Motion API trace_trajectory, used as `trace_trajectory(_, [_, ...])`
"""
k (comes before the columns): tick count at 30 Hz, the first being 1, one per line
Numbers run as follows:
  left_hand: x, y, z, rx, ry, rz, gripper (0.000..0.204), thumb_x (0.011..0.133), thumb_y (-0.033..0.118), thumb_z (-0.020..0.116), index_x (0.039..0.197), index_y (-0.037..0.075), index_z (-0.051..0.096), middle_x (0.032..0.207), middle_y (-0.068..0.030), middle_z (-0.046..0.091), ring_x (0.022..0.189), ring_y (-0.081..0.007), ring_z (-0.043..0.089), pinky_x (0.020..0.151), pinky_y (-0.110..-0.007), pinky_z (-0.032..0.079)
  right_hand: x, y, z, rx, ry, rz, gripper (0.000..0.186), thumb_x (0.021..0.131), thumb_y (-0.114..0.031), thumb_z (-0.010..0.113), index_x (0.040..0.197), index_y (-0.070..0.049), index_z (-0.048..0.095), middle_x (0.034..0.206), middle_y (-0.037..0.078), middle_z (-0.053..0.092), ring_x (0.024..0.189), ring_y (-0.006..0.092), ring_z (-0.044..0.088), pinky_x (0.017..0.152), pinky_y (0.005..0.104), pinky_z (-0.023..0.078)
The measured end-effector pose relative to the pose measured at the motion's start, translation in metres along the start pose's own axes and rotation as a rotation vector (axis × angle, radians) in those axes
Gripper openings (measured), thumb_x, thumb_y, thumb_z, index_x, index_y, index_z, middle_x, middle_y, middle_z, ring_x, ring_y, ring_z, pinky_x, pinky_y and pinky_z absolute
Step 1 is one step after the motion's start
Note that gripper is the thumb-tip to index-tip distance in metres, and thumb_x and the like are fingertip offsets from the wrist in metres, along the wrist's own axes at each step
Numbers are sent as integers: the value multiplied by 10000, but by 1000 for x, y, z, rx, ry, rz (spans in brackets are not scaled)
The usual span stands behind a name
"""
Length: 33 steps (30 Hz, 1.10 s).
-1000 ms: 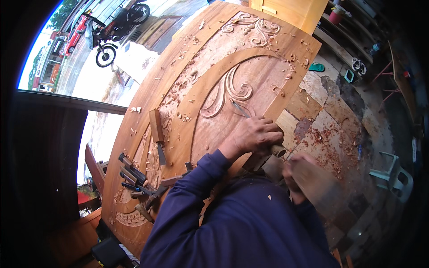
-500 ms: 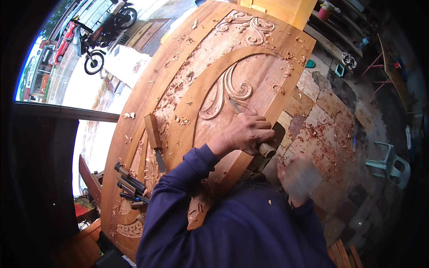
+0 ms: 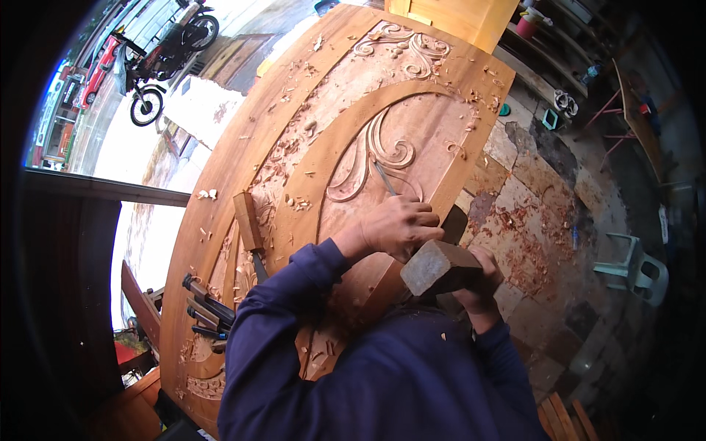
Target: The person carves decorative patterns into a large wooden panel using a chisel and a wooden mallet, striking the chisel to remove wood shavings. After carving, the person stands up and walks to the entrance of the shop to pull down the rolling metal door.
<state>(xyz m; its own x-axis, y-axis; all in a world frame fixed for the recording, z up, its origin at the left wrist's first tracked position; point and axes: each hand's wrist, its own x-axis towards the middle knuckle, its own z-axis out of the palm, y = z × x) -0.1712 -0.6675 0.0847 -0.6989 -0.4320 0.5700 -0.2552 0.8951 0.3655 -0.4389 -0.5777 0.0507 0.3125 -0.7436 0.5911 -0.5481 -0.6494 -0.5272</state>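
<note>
My left hand (image 3: pixel 401 226) is closed around a carving chisel (image 3: pixel 384 178). Its thin metal blade slants onto the panel beside a carved scroll (image 3: pixel 390 152), while its handle end is hidden by the mallet. In my right hand (image 3: pixel 482 278) is a blocky wooden mallet (image 3: pixel 440 269) with a worn grey face, held right against or just behind the chisel's handle; whether they touch I cannot tell. Under both lies a large carved wooden panel (image 3: pixel 331 147) with leafy scrolls and scattered shavings. A second chisel with a broad wooden handle (image 3: pixel 248 220) rests left of my left forearm.
Several more chisels (image 3: pixel 209 305) lie in a bunch at the panel's lower left. Shavings cover the tiled floor (image 3: pixel 529 242) on the right, where a pale green plastic chair (image 3: pixel 636 268) stands. A motorcycle (image 3: pixel 165 62) is parked outside at upper left.
The mallet, blurred and out to the right half a second ago, has swung left to the chisel's handle. My left hand keeps its grip on the chisel. The view has shifted slightly.
</note>
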Motion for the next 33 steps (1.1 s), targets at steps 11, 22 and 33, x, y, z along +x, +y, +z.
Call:
trace_trajectory(11, [2,-3,-4,30,-67,2,346,683,330,801,928,150,636,848,-32,565,748,-236,604,617,-388,492,5,-9,0,-83,94,-167,563,909,-299,823,1292,-86,469,1060,150,637,901,362,677,836,491,596])
trace_trajectory(22, [-7,-8,-19,-46,-139,131,230,755,316,759,868,181,610,791,-9,531,700,-210,573,576,-377,456,9,-8,6,-108,1,-219,529,926,-330,804,1302,-110,504,1103,137,647,937,337,681,830,485,596])
trace_trajectory(33, [7,79,26,134,30,197,229,844,350,671,806,179,524,722,26,444,628,-131,510,543,-312,405,-40,-42,-52,-75,111,44,703,759,-180,966,1272,-80,495,1010,123,647,837,318,687,782,452,600])
